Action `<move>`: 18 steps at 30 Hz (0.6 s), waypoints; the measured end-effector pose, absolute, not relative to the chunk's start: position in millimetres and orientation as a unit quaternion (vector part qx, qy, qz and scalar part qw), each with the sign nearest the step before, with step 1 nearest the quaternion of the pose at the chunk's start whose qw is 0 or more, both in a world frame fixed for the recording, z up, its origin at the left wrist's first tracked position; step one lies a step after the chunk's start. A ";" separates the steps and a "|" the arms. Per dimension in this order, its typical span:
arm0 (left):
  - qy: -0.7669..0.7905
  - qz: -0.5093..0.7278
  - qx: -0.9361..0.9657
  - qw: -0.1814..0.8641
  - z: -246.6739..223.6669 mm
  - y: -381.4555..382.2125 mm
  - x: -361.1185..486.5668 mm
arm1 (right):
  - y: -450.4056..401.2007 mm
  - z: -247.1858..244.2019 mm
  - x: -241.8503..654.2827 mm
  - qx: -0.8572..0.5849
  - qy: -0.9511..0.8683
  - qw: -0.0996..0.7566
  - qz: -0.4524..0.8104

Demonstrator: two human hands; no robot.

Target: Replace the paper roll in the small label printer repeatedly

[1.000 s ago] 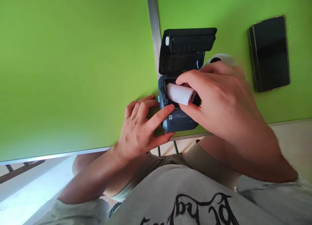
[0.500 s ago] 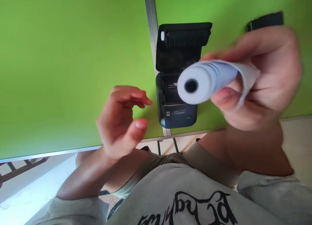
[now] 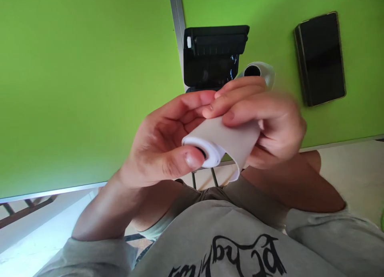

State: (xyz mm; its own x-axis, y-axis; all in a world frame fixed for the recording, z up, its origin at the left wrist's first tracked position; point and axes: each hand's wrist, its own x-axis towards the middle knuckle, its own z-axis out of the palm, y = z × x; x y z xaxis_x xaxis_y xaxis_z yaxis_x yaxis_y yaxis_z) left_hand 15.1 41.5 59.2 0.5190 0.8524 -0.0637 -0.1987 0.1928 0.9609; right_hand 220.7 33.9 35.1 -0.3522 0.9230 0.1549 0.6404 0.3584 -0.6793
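A small white paper roll (image 3: 210, 149) is held in front of my chest, with a loose paper flap hanging from its right side. My left hand (image 3: 168, 141) grips it at the near end, the thumb pressed against the dark core and the fingers behind. From the right, my right hand (image 3: 270, 121) has its fingertips on top of the paper. Beyond the hands lies a black portable printer (image 3: 216, 65), its lid raised. My hands cover most of its lower body.
Another roll (image 3: 267, 71) with a dark core stands just right of the printer, partly behind my right hand. A dark folding phone (image 3: 322, 59) lies at the right on the green table (image 3: 75, 69). A metal seam (image 3: 177, 13) crosses the tabletop.
My right hand has brought the roll left and toward my body, turning it. My left hand has closed on its near end. The phone and the second roll are now uncovered.
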 end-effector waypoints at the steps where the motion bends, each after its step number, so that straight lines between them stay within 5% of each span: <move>1: 0.323 0.379 0.530 0.687 59.4 42.0 14.7 | 32.7 36.9 219.5 -0.478 -0.791 0.289 0.249; 7: 0.380 0.427 0.621 0.537 57.6 37.1 15.3 | 37.6 41.4 211.2 -0.380 -0.767 0.479 0.196; 18: 0.334 0.502 0.674 0.427 23.2 51.2 -0.3 | 54.6 16.2 232.6 -0.291 -0.794 0.518 0.128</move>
